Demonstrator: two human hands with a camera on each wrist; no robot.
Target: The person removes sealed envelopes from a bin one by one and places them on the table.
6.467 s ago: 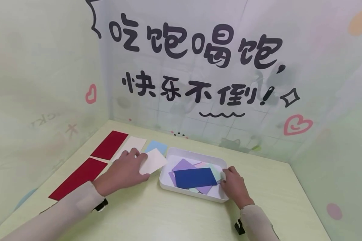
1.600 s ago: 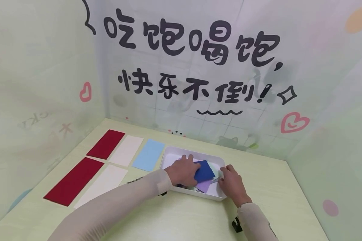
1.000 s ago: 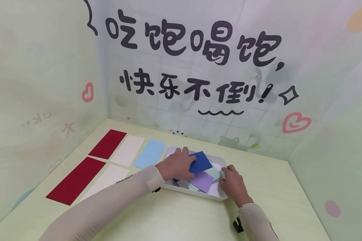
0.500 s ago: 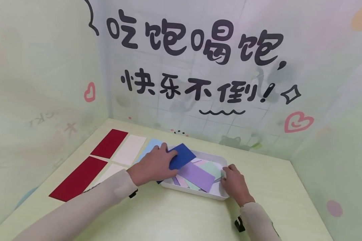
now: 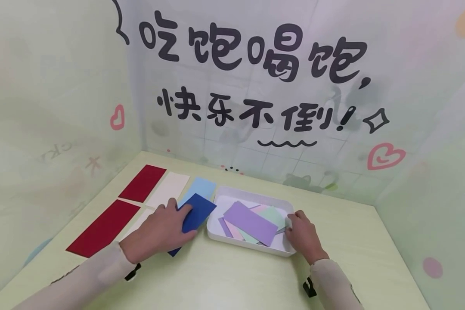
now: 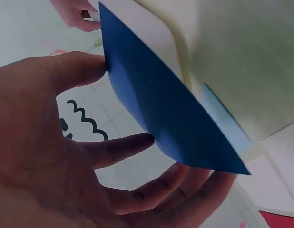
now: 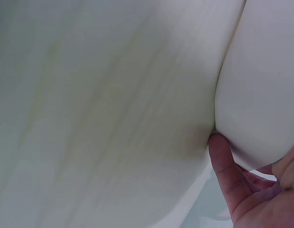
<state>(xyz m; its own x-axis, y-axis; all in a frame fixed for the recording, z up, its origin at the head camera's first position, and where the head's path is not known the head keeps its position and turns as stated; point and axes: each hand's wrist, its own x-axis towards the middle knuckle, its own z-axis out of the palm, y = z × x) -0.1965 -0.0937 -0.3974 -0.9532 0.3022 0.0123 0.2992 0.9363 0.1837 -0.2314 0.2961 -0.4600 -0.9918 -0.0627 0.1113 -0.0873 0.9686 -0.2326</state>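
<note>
Dark blue card [image 5: 200,211] in left hand [image 5: 159,228], beside the tray

Two hands at work. Left: thumb and fingers spread wide, pinching one dark blue card by its edges, just left of the single white tray [image 5: 224,201]. Whether the card touches the surface [image 5: 232,280], cannot tell. Right hand [image 5: 303,234]: thumb and fingers gripping the tray's right rim.

On the surface, five cards, well apart from the right hand: two red cards [image 5: 104,228], two white cards [image 5: 171,187], one light blue card [image 5: 201,186], the last partly hidden behind the dark blue one.

In the tray, overlapping: one purple card [image 5: 252,221] on top, a second purple edge [image 5: 225,228] below, plus pink pieces [image 5: 234,230] and pale green pieces [image 5: 276,216], numbers unclear.
</note>
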